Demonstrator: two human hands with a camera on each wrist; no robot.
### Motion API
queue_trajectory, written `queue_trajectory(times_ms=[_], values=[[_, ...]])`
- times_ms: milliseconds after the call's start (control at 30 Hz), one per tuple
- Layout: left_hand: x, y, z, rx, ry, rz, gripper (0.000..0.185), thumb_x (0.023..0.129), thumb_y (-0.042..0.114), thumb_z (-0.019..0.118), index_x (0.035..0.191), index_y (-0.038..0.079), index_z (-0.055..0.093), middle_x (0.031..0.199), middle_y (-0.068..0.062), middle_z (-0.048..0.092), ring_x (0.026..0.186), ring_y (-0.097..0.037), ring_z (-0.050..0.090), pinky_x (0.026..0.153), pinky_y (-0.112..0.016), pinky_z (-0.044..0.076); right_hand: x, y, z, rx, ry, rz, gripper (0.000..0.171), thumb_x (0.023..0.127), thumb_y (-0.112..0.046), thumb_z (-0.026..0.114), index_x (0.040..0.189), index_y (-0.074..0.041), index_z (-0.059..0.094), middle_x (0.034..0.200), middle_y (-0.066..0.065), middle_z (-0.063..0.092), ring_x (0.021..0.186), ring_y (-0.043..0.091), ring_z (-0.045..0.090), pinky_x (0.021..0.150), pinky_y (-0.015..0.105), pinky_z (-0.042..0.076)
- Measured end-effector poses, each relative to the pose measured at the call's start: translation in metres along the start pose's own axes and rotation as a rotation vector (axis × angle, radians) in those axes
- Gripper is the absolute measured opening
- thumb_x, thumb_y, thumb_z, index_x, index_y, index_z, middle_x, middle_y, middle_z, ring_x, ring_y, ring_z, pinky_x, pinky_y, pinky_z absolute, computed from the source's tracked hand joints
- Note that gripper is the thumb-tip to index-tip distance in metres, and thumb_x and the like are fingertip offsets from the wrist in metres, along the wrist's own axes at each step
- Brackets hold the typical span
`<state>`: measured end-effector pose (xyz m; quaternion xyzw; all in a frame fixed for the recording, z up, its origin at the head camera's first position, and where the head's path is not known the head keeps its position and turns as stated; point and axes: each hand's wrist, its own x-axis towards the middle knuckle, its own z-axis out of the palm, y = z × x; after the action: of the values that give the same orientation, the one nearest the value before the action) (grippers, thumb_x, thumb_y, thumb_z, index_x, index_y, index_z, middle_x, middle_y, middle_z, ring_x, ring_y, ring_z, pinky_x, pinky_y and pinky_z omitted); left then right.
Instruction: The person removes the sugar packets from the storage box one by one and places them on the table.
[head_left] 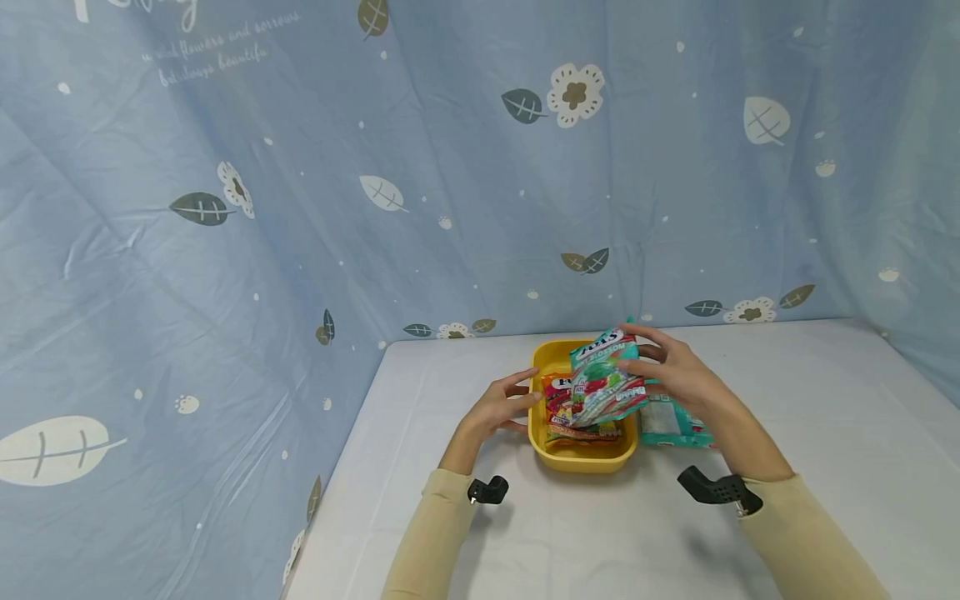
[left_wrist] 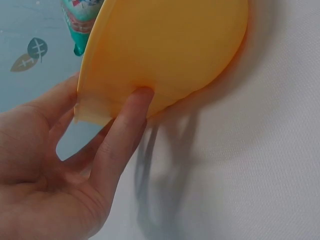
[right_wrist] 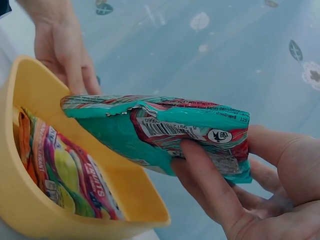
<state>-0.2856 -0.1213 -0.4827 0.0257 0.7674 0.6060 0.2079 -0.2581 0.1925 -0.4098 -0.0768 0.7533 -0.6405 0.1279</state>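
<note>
A yellow tub (head_left: 581, 457) (left_wrist: 165, 50) (right_wrist: 20, 200) stands on the white table, with a red and orange candy bag (head_left: 561, 408) (right_wrist: 70, 175) lying inside it. My right hand (head_left: 678, 367) (right_wrist: 235, 190) grips a teal and red candy bag (head_left: 603, 377) (right_wrist: 165, 132) and holds it tilted over the tub's opening. My left hand (head_left: 504, 403) (left_wrist: 95, 150) rests against the tub's left wall with straight fingers. Another teal bag (head_left: 667, 423) lies on the table just right of the tub, partly hidden by my right wrist.
The white table (head_left: 825, 433) is backed and flanked by a blue cloth (head_left: 375, 167) printed with leaves and flowers. The table's left edge (head_left: 337, 467) drops off beside the cloth. Black wrist mounts (head_left: 718, 488) sit on both sleeves.
</note>
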Motion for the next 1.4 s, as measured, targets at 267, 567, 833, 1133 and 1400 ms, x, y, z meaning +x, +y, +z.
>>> queue_trajectory(times_ms=[267,567,833,1133,1400], values=[[0.001,-0.001,-0.001,0.003,-0.001,0.001,0.053,0.091,0.032,0.071,0.14,0.04,0.053,0.143,-0.018,0.048,0.101,-0.029,0.069,0.068,-0.043,0.064,-0.006,0.001,-0.014,0.021,-0.005,-0.026,0.076,0.093,-0.031,0.068,0.156,-0.025,0.025,0.154,0.023,0.034,0.103,0.016,0.065,0.084,0.038,0.063],[0.003,-0.003,-0.002,0.007,-0.007,0.001,0.053,0.09,0.033,0.072,0.139,0.04,0.053,0.143,-0.018,0.048,0.102,-0.029,0.069,0.07,-0.045,0.064,-0.012,0.003,-0.028,0.028,-0.011,-0.013,0.073,0.095,-0.032,0.064,0.156,-0.032,0.023,0.157,0.021,0.029,0.1,0.006,0.065,0.084,0.03,0.062],[0.002,-0.003,-0.002,0.009,-0.007,-0.006,0.054,0.09,0.034,0.071,0.14,0.041,0.052,0.143,-0.018,0.047,0.099,-0.028,0.069,0.07,-0.044,0.064,-0.017,0.005,-0.038,0.072,-0.012,-0.01,0.073,0.097,-0.028,0.063,0.157,-0.032,0.021,0.158,0.023,0.025,0.098,0.007,0.067,0.083,0.03,0.063],[0.004,-0.004,-0.002,0.025,-0.001,-0.01,0.053,0.091,0.035,0.07,0.14,0.042,0.052,0.144,-0.015,0.048,0.109,-0.027,0.065,0.072,-0.043,0.064,-0.024,0.012,-0.055,0.059,-0.015,-0.002,0.071,0.099,-0.026,0.059,0.157,-0.032,0.02,0.162,0.028,0.009,0.096,0.004,0.067,0.08,0.031,0.063],[0.004,-0.005,-0.003,0.01,-0.006,-0.007,0.056,0.088,0.037,0.073,0.14,0.041,0.051,0.143,-0.015,0.048,0.107,-0.027,0.066,0.071,-0.042,0.064,-0.031,0.019,-0.073,-0.012,0.004,-0.018,0.069,0.101,-0.028,0.055,0.158,-0.031,0.017,0.161,0.031,-0.005,0.098,-0.011,0.058,0.081,0.023,0.061]])
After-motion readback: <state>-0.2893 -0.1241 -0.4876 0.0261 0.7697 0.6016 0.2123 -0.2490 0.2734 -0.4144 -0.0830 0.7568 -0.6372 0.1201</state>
